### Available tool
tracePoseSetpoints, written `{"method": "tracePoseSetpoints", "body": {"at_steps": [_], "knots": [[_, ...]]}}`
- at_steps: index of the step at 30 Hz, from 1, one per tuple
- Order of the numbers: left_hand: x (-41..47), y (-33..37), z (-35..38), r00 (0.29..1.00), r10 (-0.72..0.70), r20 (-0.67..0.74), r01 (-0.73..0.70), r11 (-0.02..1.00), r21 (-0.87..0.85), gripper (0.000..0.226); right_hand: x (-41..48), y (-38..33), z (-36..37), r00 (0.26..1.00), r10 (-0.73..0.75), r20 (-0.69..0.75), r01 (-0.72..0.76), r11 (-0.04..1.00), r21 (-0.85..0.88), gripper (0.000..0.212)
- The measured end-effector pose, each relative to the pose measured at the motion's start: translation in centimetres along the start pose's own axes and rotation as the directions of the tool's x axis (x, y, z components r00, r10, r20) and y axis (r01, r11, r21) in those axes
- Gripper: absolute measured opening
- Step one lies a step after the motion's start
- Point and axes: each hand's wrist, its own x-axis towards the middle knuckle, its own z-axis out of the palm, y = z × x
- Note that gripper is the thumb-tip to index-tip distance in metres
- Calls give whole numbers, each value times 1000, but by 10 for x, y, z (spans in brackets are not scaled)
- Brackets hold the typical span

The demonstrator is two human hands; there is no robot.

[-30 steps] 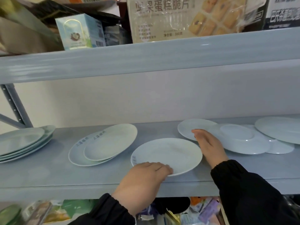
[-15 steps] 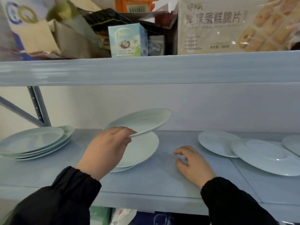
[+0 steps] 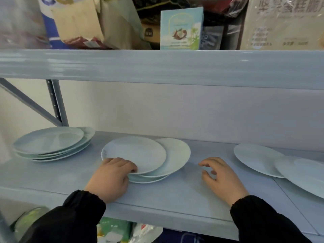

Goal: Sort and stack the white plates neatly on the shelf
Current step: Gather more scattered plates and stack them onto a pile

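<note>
On the shelf (image 3: 175, 195), the top plate (image 3: 135, 152) of the middle pile (image 3: 177, 155) is pinched by the left grip (image 3: 112, 178), likely for squaring; rightward, the right grip (image 3: 222, 176) is held loose, empty.

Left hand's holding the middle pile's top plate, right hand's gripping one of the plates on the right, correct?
No. The head view shows the right hand empty, fingers loosely curled over the shelf, apart from the plates on the right. The left hand does hold the middle pile's top plate.
</note>
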Motion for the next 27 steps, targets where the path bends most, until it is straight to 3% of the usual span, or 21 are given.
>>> {"method": "tracePoseSetpoints", "body": {"at_steps": [5, 27], "knots": [[3, 7, 0, 997, -46, 55, 46, 999, -9, 25, -5, -1, 0, 1000, 8, -14, -8, 1000, 13, 22], [7, 44, 11, 981, -195, 22, 191, 974, 120, 35, -12, 12, -18, 1000, 17, 6, -17, 997, 69, 22]]}}
